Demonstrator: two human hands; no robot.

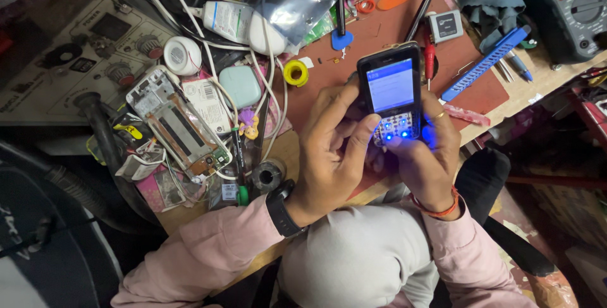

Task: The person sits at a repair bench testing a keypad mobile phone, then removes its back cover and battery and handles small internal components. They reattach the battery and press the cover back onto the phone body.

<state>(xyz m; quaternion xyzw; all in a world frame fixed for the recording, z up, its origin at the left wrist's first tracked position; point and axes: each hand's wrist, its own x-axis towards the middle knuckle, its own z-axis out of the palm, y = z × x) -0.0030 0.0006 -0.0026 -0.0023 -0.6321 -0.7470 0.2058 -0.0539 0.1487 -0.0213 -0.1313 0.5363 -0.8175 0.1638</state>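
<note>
A small black keypad phone [392, 93] is held upright over the workbench, its screen lit pale blue and its keys glowing blue. My left hand [332, 150] wraps its left side, thumb resting on the keypad; a black watch sits on that wrist. My right hand [427, 156] cups the phone's right side and bottom, with a ring on one finger and an orange thread band at the wrist. Both sleeves are pink.
A dark red mat [480, 90] covers the wooden bench. On it lie a blue utility knife [487, 61], yellow solder spool [295, 72], opened phone frame [180, 134], white cables, a multimeter [572, 5] and a grey power supply [76, 55] at left.
</note>
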